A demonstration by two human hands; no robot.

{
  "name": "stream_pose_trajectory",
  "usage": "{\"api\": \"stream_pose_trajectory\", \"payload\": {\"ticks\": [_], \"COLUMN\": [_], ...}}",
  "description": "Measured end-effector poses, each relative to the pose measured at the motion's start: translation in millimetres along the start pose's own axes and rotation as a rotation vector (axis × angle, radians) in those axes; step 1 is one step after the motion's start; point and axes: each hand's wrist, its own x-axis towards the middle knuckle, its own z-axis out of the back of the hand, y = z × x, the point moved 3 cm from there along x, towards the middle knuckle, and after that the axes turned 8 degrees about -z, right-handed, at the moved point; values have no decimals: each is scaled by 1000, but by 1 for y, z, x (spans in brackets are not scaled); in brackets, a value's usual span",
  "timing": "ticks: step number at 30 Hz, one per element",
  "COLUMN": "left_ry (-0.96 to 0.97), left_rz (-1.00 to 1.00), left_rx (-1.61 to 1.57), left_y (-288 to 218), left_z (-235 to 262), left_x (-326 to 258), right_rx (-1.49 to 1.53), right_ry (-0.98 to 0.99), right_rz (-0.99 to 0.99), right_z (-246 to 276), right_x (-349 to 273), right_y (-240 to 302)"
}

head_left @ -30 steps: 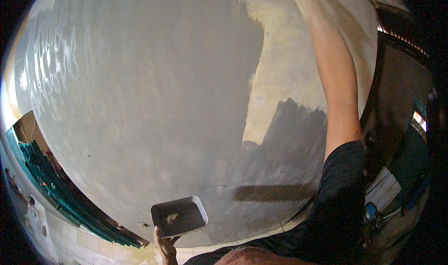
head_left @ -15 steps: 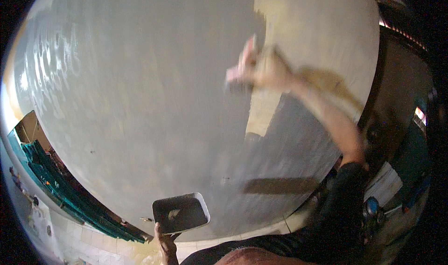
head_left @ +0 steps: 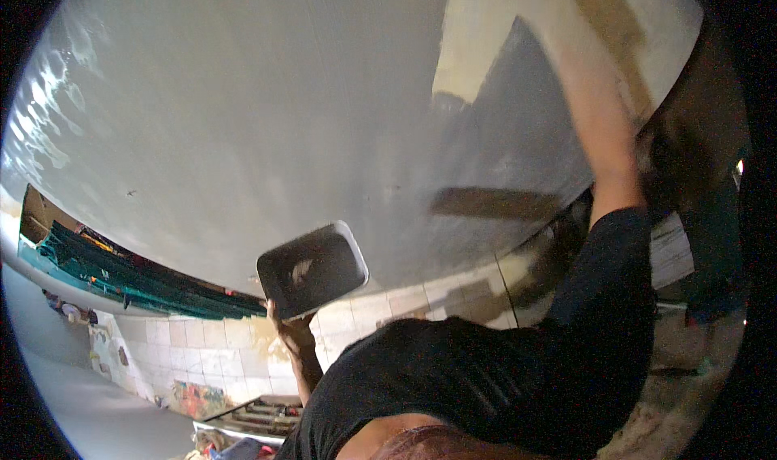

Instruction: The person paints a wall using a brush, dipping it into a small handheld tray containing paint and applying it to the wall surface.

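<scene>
While the tub [head_left: 353, 247] is gripped by the curled left hand [head_left: 294, 330], the right hand's out of frame, hold can't be told; bare strip [head_left: 467, 51] left of the right forearm [head_left: 595, 104] is probably best overlapped evenly.

Blurred, the right arm [head_left: 603, 112] met the top edge, right hand out of sight! Left of centre, the tray [head_left: 330, 263] hid part of the left hand [head_left: 295, 332]; bottom left, the edge sliced clutter [head_left: 217, 442]!

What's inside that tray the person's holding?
Inside the tray in the left hand: a dark surface with a pale patch. I can't tell its material; whatever lies beneath is covered.
</scene>
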Motion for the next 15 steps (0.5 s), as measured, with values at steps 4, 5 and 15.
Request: {"api": "stream_pose_trajectory", "payload": {"ticks": [4,5,15], "left_ry": [14,40,17], "left_rz": [-22,-30,-41], "left_rx": [31,5,128], "left_y": [-13,-10,-20], "left_z": [-9,-6,-11], "left_x": [-3,-2,-3], "right_rx": [510,538,985], "right_ry": [-121,19,510], "right_rz": [129,115,-177], "right_z": [14,29,19], "right_x": [-206,-237,-340], "right_y": [98,114,159]}}
